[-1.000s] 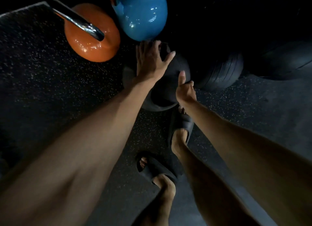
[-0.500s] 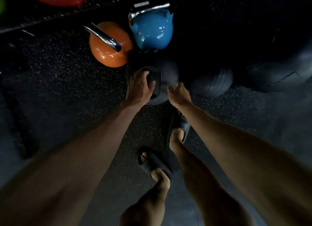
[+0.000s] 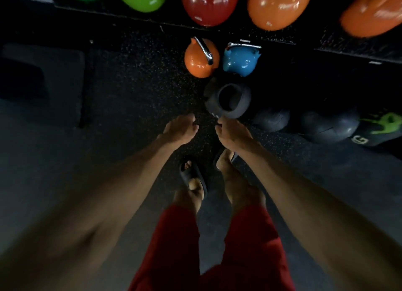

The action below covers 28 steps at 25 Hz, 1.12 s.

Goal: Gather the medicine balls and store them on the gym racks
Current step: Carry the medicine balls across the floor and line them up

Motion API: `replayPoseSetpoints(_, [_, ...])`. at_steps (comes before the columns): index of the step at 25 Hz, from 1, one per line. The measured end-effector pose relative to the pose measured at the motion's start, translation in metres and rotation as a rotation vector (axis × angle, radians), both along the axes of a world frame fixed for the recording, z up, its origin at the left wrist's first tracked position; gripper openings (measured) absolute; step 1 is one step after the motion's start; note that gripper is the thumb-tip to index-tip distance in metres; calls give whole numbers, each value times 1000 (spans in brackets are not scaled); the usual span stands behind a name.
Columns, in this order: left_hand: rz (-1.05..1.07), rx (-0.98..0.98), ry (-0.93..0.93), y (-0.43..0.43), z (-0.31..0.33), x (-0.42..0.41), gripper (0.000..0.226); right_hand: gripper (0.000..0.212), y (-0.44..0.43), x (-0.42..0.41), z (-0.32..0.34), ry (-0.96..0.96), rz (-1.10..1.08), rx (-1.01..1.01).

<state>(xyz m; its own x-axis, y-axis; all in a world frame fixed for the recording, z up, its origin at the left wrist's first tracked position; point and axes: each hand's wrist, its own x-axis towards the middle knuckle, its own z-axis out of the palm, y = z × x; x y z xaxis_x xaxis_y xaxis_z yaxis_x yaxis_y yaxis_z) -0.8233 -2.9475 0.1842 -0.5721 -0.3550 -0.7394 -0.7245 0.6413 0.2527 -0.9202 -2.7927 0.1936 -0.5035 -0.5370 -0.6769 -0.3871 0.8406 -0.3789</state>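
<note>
While both hands are held low over the floor, nothing is gripped. The left hand and right hand are seen with fingers loosely curled and narrow, enclosing no object. The nearest ball, dark grey with a hollow grip turned upward, lies on the floor straight ahead of the hands. It sits just past the right hand's fingers; whether it is touched there cannot be told. The right hand is judged the nearer, the left being set off toward the ball's near-left side. Other balls lie to the right, below the rack. An orange kettlebell and a blue kettlebell stand just beyond the ball, so its far side is crowded for a two-handed reach.
</note>
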Motion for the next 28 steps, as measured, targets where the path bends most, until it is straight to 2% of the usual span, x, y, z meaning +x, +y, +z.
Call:
replayPoseSetpoints(3, [54,-13,17,18,58,63,37,31,11,46,64,21,214,44])
replayPoseSetpoints(6, [146,10,19,43,101,110,37,33,12,74,110,4,278,9])
replayPoseSetpoints(11, [460,5,99,98,146,191,35,35,15,122,153,-1,575,-25])
replayPoseSetpoints(15, [785,22,123,160,162,262,27,38,19,174,172,-10,836,37])
replayPoseSetpoints(22, [1275,-49,134,313,159,398,28,38,62,310,184,-19,1365,8])
replayPoseSetpoints(28, [1749,-102,113,481,160,489,32,39,161,464,191,29,1865,1])
